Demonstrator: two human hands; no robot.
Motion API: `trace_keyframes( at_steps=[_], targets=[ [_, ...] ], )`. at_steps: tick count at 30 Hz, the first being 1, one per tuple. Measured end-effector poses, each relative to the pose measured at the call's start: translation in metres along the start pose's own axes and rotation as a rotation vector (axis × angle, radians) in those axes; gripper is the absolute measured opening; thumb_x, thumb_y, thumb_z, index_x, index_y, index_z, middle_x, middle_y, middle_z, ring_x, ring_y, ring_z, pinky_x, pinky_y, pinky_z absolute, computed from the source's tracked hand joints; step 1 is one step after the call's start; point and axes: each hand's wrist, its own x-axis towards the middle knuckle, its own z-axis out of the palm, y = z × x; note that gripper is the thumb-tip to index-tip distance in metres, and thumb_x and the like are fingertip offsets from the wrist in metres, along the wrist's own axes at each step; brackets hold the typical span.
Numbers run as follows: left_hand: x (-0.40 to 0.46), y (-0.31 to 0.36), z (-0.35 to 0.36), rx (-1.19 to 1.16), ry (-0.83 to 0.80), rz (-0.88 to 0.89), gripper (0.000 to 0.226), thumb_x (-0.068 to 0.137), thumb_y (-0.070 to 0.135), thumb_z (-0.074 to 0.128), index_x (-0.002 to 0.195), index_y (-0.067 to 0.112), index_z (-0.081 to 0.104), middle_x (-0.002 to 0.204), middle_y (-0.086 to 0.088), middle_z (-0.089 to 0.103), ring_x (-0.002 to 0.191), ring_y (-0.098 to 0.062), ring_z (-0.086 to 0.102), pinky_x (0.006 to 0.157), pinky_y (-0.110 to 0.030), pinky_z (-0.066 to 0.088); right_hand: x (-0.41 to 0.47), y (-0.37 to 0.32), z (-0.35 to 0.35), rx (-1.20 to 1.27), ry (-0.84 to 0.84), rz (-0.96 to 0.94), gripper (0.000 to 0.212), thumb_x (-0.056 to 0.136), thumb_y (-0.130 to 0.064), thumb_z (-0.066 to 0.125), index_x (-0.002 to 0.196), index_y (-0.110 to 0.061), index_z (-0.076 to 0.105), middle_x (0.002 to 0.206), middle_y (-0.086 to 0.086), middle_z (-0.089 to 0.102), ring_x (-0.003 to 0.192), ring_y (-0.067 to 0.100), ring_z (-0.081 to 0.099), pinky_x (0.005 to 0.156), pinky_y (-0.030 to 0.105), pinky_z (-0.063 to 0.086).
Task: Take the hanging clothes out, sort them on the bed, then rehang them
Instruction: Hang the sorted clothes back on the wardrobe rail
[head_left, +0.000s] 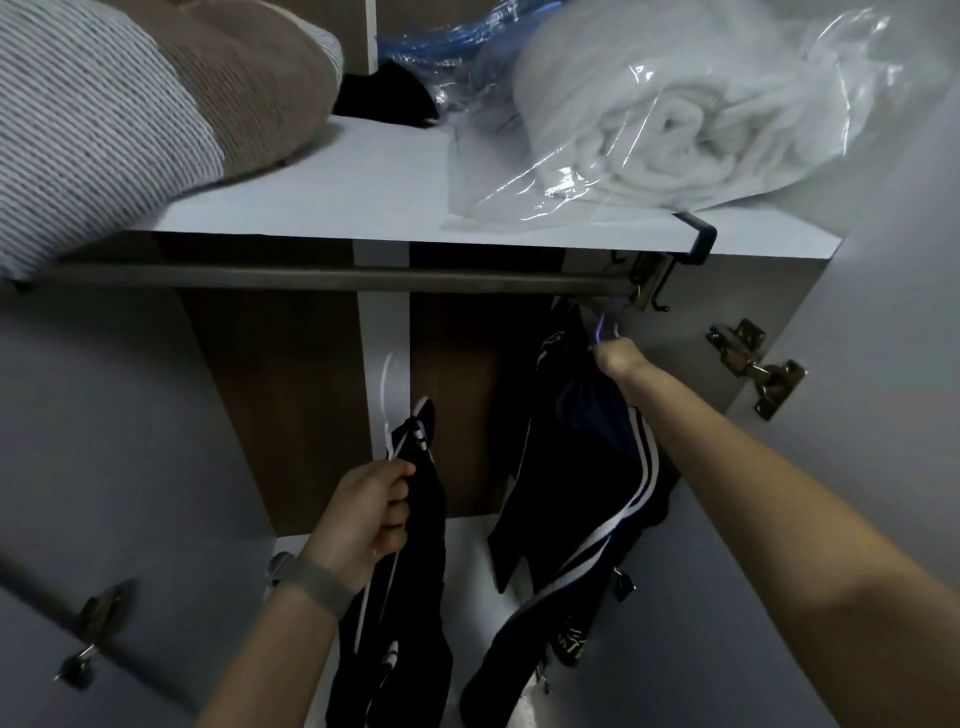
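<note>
Below rail (332, 277) — left hand (363, 512), right hand (618, 358) gripping dark garments (587, 457).

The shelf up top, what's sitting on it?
On the shelf: a striped pillow, a brown cushion, and a white blanket in clear plastic. Things farther back are hidden.

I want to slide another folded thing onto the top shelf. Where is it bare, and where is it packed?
The shelf is bare at the front middle, between the striped pillow and the bagged white blanket. Both ends are crowded, and black cloth fills the back behind that gap.
</note>
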Motion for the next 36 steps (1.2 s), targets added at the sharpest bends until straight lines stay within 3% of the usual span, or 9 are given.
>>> trace_keyframes(
  at_steps=[2, 5, 14, 20, 24, 25, 27, 30, 36],
  targets=[
    [0.0, 0.001, -0.005, -0.001, 0.017, 0.019, 0.018, 0.098, 0.015, 0.039, 0.087, 0.013, 0.052, 0.046, 0.01, 0.031, 0.035, -0.003, 0.023, 0.036, -0.013, 0.014, 0.011, 0.006, 0.009, -0.051, -0.013, -0.002, 0.036, 0.097, -0.013, 0.042, 0.129, 0.003, 0.049, 0.122, 0.013, 0.056, 0.111, 0.034, 0.055, 0.095, 0.038, 0.045],
    [0.002, 0.002, -0.01, -0.007, 0.051, 0.041, 0.02, 0.099, 0.014, 0.037, 0.087, 0.013, 0.053, 0.044, 0.011, 0.032, 0.034, -0.003, 0.024, 0.034, -0.013, 0.015, 0.017, 0.006, 0.017, -0.173, -0.018, 0.002, 0.035, 0.098, -0.015, 0.043, 0.121, 0.01, 0.052, 0.104, 0.018, 0.054, 0.088, 0.032, 0.055, 0.077, 0.033, 0.038],
    [0.008, 0.003, -0.005, -0.014, 0.099, 0.062, 0.021, 0.098, 0.011, 0.037, 0.085, 0.013, 0.054, 0.049, 0.008, 0.031, 0.033, -0.002, 0.024, 0.033, -0.011, 0.017, 0.028, 0.026, 0.016, -0.413, 0.096, -0.058, 0.032, 0.092, -0.008, 0.045, 0.118, 0.009, 0.054, 0.123, 0.029, 0.056, 0.113, 0.042, 0.053, 0.085, 0.035, 0.043],
    [0.016, 0.003, 0.0, -0.021, 0.096, 0.046, 0.02, 0.099, 0.011, 0.038, 0.088, 0.013, 0.054, 0.053, 0.006, 0.031, 0.033, -0.002, 0.025, 0.032, -0.011, 0.018, 0.011, 0.041, 0.018, -0.581, 0.074, -0.121, 0.042, 0.093, -0.012, 0.043, 0.131, 0.001, 0.036, 0.129, 0.028, 0.051, 0.12, 0.042, 0.048, 0.095, 0.042, 0.041],
    [0.026, 0.004, 0.012, -0.056, 0.089, 0.046, 0.019, 0.098, 0.009, 0.036, 0.096, 0.012, 0.054, 0.06, 0.003, 0.032, 0.035, -0.002, 0.026, 0.032, -0.013, 0.019, -0.041, 0.05, 0.037, -0.82, 0.379, -0.457, 0.063, 0.089, -0.029, 0.054, 0.144, -0.008, 0.03, 0.123, 0.021, 0.047, 0.112, 0.04, 0.044, 0.091, 0.047, 0.039],
    [0.029, 0.004, 0.016, -0.069, 0.083, 0.052, 0.019, 0.097, 0.007, 0.035, 0.098, 0.012, 0.054, 0.061, 0.003, 0.032, 0.036, -0.002, 0.027, 0.032, -0.014, 0.02, -0.063, 0.052, 0.048, -0.746, 0.394, -0.59, 0.059, 0.087, -0.034, 0.054, 0.139, -0.012, 0.038, 0.117, 0.018, 0.05, 0.106, 0.037, 0.046, 0.088, 0.045, 0.04],
    [0.035, 0.005, 0.027, -0.081, 0.066, 0.059, 0.019, 0.097, 0.007, 0.035, 0.095, 0.014, 0.052, 0.064, 0.003, 0.033, 0.042, -0.004, 0.03, 0.035, -0.016, 0.024, -0.122, 0.052, 0.07, -0.463, 0.041, -0.616, 0.044, 0.086, -0.048, 0.052, 0.123, -0.023, 0.049, 0.105, 0.005, 0.056, 0.097, 0.025, 0.052, 0.084, 0.037, 0.043],
    [0.04, 0.007, 0.044, -0.092, 0.019, 0.091, 0.016, 0.099, 0.014, 0.037, 0.085, 0.018, 0.046, 0.07, 0.002, 0.033, 0.056, -0.008, 0.031, 0.049, -0.021, 0.028, -0.198, 0.052, 0.093, -0.127, -0.554, -0.217, 0.042, 0.081, -0.053, 0.063, 0.106, -0.022, 0.053, 0.088, -0.006, 0.059, 0.077, 0.008, 0.057, 0.066, 0.022, 0.044],
    [0.038, 0.016, 0.072, -0.206, -0.184, 0.194, 0.018, 0.097, 0.009, 0.042, 0.115, 0.011, 0.046, 0.09, -0.003, 0.051, 0.08, -0.013, 0.055, 0.073, -0.027, 0.049, -0.196, 0.071, 0.102, -0.044, -0.167, -0.485, 0.008, 0.094, -0.023, 0.055, 0.087, -0.024, 0.054, 0.076, -0.008, 0.061, 0.071, 0.001, 0.058, 0.068, 0.015, 0.045]
  ],
)
